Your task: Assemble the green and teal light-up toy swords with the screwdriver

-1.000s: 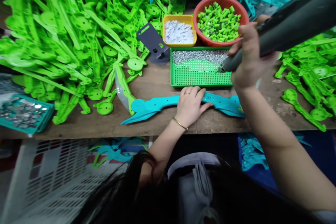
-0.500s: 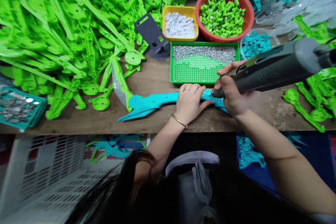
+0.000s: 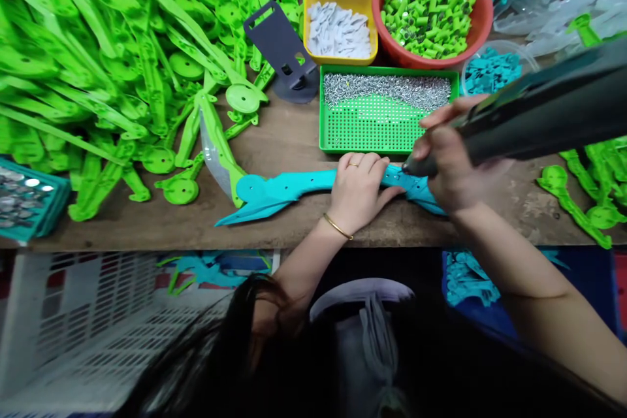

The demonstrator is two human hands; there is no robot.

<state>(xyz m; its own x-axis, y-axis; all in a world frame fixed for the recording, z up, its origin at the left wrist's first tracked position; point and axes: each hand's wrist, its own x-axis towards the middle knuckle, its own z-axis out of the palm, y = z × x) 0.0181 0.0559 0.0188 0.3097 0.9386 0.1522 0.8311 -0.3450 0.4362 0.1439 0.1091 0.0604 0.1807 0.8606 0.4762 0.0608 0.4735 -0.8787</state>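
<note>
The left hand (image 3: 360, 188), fingers together, clasps the blue piece (image 3: 313, 181) beneath it; the right hand (image 3: 456, 168) grips a screwdriver (image 3: 539, 114), its tip over the piece beside the left hand.

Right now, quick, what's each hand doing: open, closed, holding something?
Left hand: laid across the turquoise plastic piece; whether it grips cannot be told.
Right hand: closed, holding the dark handheld tool.

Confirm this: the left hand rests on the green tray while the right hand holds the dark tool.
Wrong about the left hand: the head view shows it on the blue part, not the green tray. The right hand does hold the dark tool.
</note>
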